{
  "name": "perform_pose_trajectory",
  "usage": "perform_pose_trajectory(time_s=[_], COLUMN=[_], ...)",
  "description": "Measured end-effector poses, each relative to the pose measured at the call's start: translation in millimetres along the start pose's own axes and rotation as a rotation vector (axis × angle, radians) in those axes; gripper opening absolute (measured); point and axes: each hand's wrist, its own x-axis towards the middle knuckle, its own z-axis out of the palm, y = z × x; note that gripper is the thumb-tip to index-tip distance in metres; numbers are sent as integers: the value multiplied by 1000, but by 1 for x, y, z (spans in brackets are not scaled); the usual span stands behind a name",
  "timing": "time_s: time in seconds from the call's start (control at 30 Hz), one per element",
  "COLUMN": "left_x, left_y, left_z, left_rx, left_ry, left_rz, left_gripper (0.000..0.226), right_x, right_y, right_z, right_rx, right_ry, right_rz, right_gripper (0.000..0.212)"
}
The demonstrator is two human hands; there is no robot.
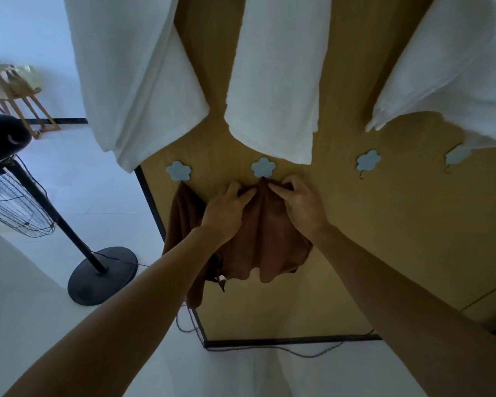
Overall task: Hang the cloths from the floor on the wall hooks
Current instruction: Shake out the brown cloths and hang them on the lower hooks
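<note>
Two hands, left [226,210] and right [301,207], pinch brown cloth [269,233] edge below hook [263,167].

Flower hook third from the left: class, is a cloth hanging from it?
No, the third flower hook is bare, and nothing hangs from the small wire below it.

No writing, number, brand or sign can be read anywhere. The only possible label is a small pale tag [222,279] at the lower edge of the brown cloth [269,224] on the wall. It is too small to show any print.
</note>
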Motion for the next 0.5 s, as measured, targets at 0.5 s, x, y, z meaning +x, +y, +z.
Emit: perform_pose_trajectory(time_s=[0.5], left_x=[19], left_y=[22], left_z=[17], left_rx=[-307], left_ry=[104], left_rz=[-110], left_gripper=[35], right_x=[-5], right_y=[-13], right_z=[2], right_rx=[-108], right_ry=[1], right_rz=[58], right_gripper=[34])
